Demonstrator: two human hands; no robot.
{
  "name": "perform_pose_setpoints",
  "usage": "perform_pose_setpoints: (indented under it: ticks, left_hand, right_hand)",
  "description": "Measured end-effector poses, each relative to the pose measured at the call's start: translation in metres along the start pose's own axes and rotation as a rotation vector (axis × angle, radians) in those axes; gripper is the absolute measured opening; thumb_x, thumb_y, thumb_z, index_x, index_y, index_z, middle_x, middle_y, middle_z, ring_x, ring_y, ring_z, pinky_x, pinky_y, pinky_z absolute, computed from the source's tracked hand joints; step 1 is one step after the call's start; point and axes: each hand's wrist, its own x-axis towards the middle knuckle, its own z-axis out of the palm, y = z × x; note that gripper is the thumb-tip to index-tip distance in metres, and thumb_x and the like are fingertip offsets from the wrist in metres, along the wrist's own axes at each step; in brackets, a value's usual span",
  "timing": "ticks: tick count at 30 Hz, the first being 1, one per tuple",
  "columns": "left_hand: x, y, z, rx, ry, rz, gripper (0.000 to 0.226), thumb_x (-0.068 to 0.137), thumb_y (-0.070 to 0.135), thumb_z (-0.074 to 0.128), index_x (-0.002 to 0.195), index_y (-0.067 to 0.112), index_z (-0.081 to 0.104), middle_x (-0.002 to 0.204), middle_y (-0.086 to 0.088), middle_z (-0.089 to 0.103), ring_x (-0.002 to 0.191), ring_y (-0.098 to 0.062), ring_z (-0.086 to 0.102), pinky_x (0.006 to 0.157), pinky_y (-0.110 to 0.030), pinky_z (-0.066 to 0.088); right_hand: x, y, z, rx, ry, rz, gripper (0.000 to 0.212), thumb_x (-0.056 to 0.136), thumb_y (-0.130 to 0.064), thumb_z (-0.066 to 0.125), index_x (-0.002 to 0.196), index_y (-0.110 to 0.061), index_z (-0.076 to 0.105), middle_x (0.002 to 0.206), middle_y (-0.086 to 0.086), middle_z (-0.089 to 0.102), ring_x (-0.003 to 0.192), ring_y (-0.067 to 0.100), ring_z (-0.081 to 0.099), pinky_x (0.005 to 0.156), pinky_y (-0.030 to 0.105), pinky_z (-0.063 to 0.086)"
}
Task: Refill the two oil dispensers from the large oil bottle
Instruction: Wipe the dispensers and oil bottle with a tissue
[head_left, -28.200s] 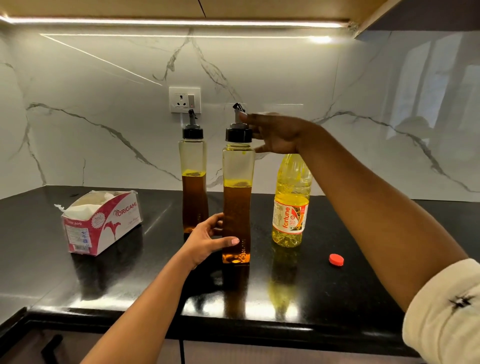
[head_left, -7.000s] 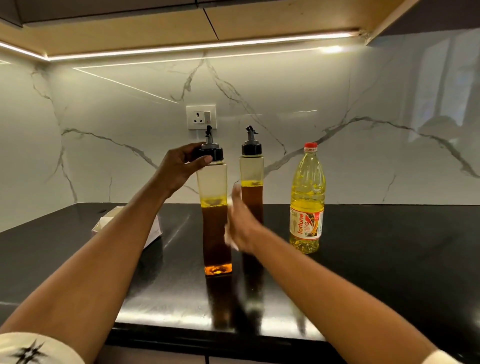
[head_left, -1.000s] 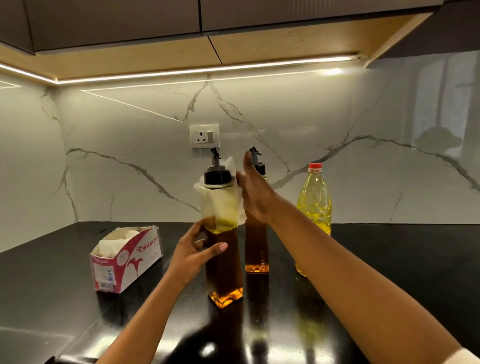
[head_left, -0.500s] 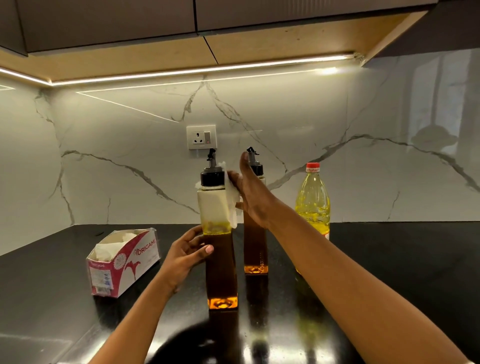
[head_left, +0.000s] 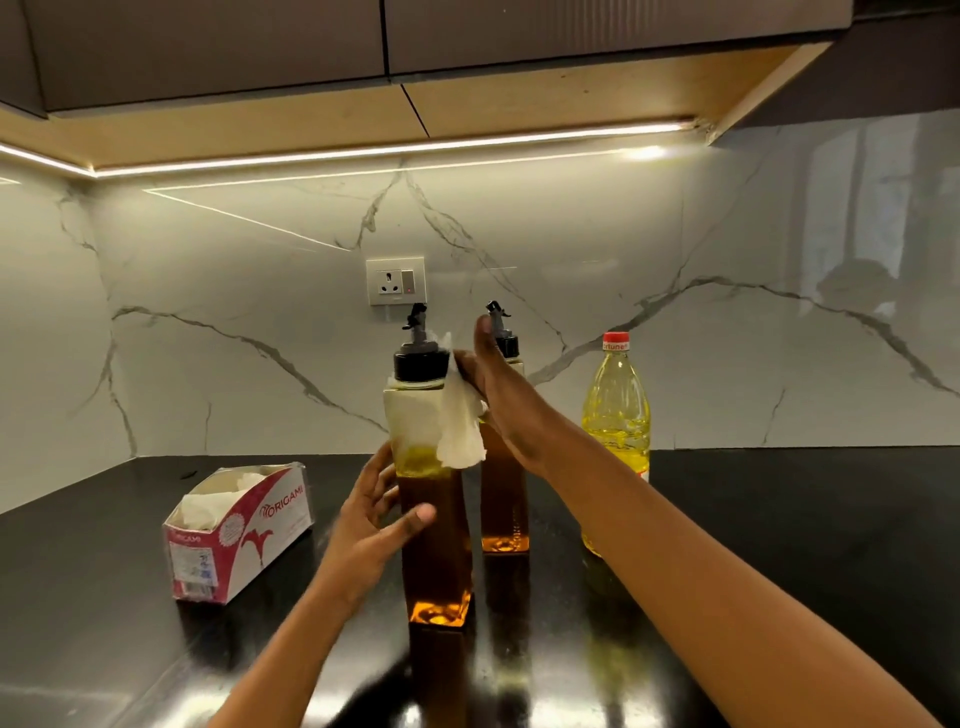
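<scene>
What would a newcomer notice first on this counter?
Centre, the tall clear square oil dispenser with dark oil and a black pour cap, gripped by the left hand while the right hand presses a white paper tissue against its shoulder. Right of it stands the yellow plastic oil bottle, red cap on; left lies a red-and-white tissue box.

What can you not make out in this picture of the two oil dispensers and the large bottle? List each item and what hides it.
Head view:
Oil level in the far dispenser: behind the right hand.
Label of the large oil bottle: mostly behind the right forearm.
Right hand's hold on the tissue: fingers hidden by the hand itself.
Small print on the tissue box: too small.
</scene>
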Motion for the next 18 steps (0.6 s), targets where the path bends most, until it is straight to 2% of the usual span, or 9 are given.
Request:
perform_pose_setpoints:
  ticks: [1,3,5,7,9,12,15,18]
  left_hand:
    - [-0.003,0.003,0.007,0.100,0.038,0.034,0.094,0.054,0.055,0.086,0.135,0.051,0.038,0.124,0.024,0.055,0.110,0.001,0.059,0.081,-0.024,0.055]
    - [-0.006,0.004,0.020,0.221,0.091,0.071,0.093,0.050,0.054,0.084,0.130,0.056,0.037,0.116,0.029,0.050,0.101,0.009,0.056,0.081,-0.023,0.054]
    - [-0.008,0.005,0.025,0.198,0.094,0.068,0.089,0.054,0.041,0.082,0.130,0.052,0.038,0.112,0.026,0.053,0.095,0.009,0.062,0.080,-0.021,0.055]
    - [-0.006,0.006,0.024,0.162,0.072,0.055,0.089,0.057,0.032,0.082,0.136,0.043,0.040,0.111,0.024,0.060,0.095,0.008,0.065,0.076,-0.019,0.056]
    - [-0.003,0.006,0.019,0.138,0.046,0.048,0.090,0.059,0.028,0.081,0.140,0.035,0.042,0.112,0.017,0.066,0.099,0.000,0.067,0.076,-0.024,0.058]
    - [0.002,0.003,0.008,0.085,-0.003,0.034,0.087,0.064,0.022,0.082,0.140,0.035,0.042,0.121,0.000,0.067,0.109,-0.016,0.066,0.086,-0.037,0.057]
    - [0.007,0.000,0.002,0.030,-0.057,0.016,0.080,0.066,0.015,0.084,0.132,0.040,0.047,0.120,-0.003,0.068,0.108,-0.022,0.067,0.082,-0.029,0.057]
    - [0.013,0.001,-0.002,0.013,-0.130,-0.037,0.083,0.064,0.020,0.087,0.132,0.037,0.044,0.122,0.001,0.068,0.110,-0.022,0.066,0.081,-0.025,0.055]
  right_hand:
    - [-0.003,0.001,0.001,0.010,-0.003,-0.014,0.093,0.075,-0.076,0.009,0.147,-0.021,0.027,0.150,0.006,0.033,0.136,0.021,0.032,0.106,0.035,0.024]
    - [-0.003,0.001,0.003,-0.023,0.031,-0.048,0.098,0.069,-0.080,0.013,0.147,-0.024,0.028,0.150,0.006,0.033,0.136,0.022,0.032,0.108,0.038,0.023]
    - [0.006,0.000,0.004,-0.065,0.077,-0.067,0.092,0.076,-0.077,0.011,0.148,-0.022,0.026,0.152,0.008,0.030,0.139,0.025,0.027,0.114,0.047,0.017]
    - [0.017,-0.002,0.005,-0.036,0.085,-0.027,0.082,0.086,-0.069,0.008,0.148,-0.019,0.024,0.153,0.010,0.028,0.141,0.026,0.024,0.116,0.050,0.012]
    - [0.023,-0.004,0.004,-0.004,0.057,0.028,0.081,0.087,-0.068,0.006,0.149,-0.018,0.021,0.153,0.009,0.028,0.141,0.027,0.024,0.116,0.052,0.013]
    - [0.014,0.004,0.000,0.049,0.010,0.020,0.094,0.076,-0.078,0.012,0.149,-0.019,0.023,0.151,0.004,0.033,0.139,0.025,0.029,0.115,0.052,0.018]
    - [0.002,0.013,-0.002,0.073,-0.027,-0.016,0.103,0.068,-0.085,0.015,0.148,-0.022,0.023,0.153,0.002,0.028,0.140,0.022,0.027,0.115,0.051,0.018]
    - [0.013,0.007,-0.003,0.063,0.014,0.019,0.091,0.080,-0.076,0.007,0.150,-0.019,0.019,0.155,0.005,0.024,0.142,0.024,0.021,0.116,0.052,0.013]
